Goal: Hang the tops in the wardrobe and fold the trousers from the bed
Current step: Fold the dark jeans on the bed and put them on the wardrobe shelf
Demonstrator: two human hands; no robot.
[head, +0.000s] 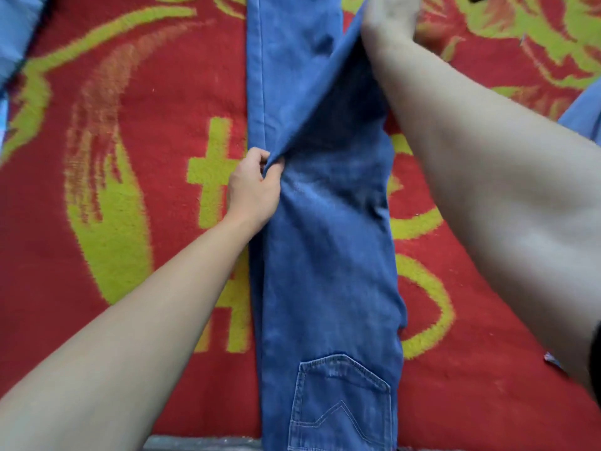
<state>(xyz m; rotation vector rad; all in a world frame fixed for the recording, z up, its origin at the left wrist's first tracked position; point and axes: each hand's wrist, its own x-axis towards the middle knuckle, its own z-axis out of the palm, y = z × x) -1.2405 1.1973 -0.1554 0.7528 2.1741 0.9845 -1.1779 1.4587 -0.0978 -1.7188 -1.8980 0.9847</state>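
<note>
While the blue trousers [325, 255] lie in a long strip down the middle of the frame, on a red blanket [130, 190] with yellow-green shapes, wide bare blanket shows on both sides of them. Their left edge is straight; the right edge bends a little. A back pocket [338, 402] with pale stitching sits at the bottom of the frame. The left hand [253, 187] pinches a fold at the trousers' left edge. That fold rises, pulled tight, to the right hand [390, 17] at the top. Its fingers are cut off there, so I cannot tell how it holds. Light blue cloth [16, 37] lies in the upper left corner.
</note>
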